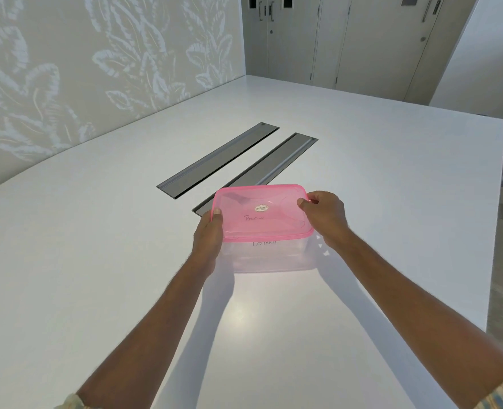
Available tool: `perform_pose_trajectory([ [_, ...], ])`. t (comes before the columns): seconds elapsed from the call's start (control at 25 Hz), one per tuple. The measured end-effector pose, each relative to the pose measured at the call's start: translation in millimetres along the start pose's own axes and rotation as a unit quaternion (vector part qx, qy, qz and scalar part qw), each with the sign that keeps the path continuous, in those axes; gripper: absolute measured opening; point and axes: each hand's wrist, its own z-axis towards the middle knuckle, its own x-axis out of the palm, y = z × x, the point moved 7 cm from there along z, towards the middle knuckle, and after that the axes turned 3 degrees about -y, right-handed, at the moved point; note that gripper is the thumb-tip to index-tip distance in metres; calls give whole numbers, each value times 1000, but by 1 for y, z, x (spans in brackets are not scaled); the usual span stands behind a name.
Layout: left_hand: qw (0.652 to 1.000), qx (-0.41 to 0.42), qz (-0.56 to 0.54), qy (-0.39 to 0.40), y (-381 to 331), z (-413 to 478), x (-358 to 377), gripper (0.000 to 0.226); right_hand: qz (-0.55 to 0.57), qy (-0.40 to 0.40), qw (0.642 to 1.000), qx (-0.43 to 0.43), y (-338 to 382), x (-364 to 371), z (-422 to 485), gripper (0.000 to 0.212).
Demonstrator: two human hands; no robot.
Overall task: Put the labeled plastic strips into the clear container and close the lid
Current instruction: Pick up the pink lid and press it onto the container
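clear container (pixel 269 255) sits on the white table (pixel 96 246), at the near end of the right one of two long grey recessed slots (pixel 262 169). pink translucent lid (pixel 262 212) lies on top of it, covering the whole opening; whether it is snapped down all round cannot be told. left hand (pixel 209 234) clasps the container's left end, thumb (pixel 217 215) pressed on the lid's left edge, other fingers hidden behind the wall. right hand (pixel 325 216) grips the lid's far right corner, thumb on top, fingers curled over the rim and down the side. both hands closed on lid and container, both forearms stretched out over the table. oval sticker (pixel 262 208) near the lid's centre; handwriting in dark ink on the lid just in front of it, and more handwriting on the container's near wall just below the rim, neither legible. container looks pale and hazy inside; labeled plastic strips cannot be made out through the walls or the lid. patterned leaf wall left of the table, grey cabinet doors (pixel 347 39) beyond its far end.
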Motion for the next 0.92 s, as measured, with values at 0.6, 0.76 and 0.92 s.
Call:
perform_pose_trajectory([
  [0.6, 916, 150, 365, -71, -56, 62, 15, 46, -57, -30, 997, -47, -5, 10, 13, 30],
  [0.76, 885, 178, 421, -94, -61, 74, 20, 50, -120, -64, 985, -107, 1, 16, 2, 26],
  [0.92, 880, 169, 436, -88, -63, 84, 22, 52, -149, -50, 982, -100, 1, 19, 7, 23],
])
